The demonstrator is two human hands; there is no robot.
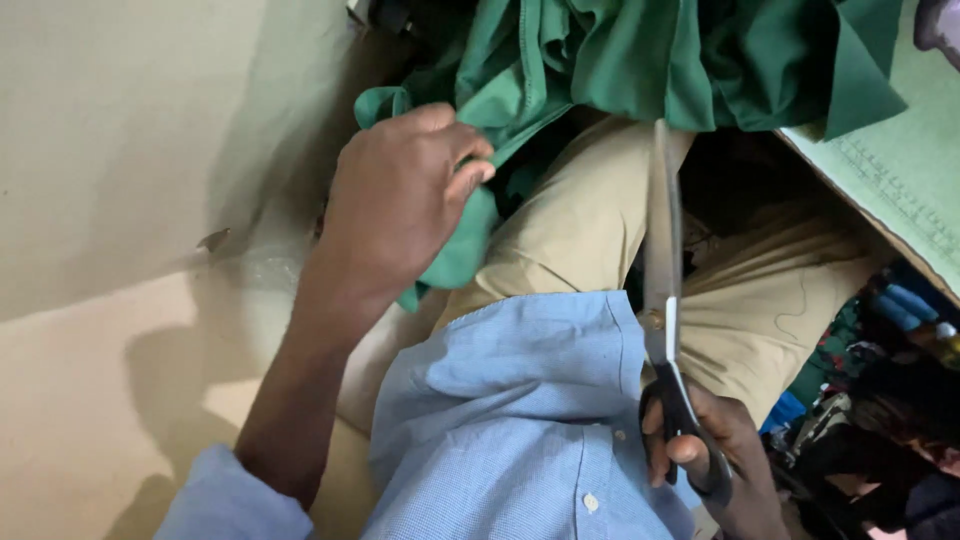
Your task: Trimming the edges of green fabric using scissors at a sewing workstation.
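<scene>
My left hand (pixel 400 195) grips a fold of green fabric (pixel 620 60) that is bunched over my lap and hangs down past my khaki trousers (pixel 580 220). My right hand (pixel 715 450) is low at the right, fingers through the black handles of a large pair of scissors (pixel 662 260). The scissor blades are closed and point up toward the green fabric, their tip just at its lower edge. My light blue shirt (pixel 510 420) fills the bottom centre.
A beige wall (pixel 120 150) takes up the left side. A table edge with a pale green cover (pixel 900 170) runs along the upper right. A pile of mixed coloured cloth scraps (pixel 880 400) lies on the floor at the lower right.
</scene>
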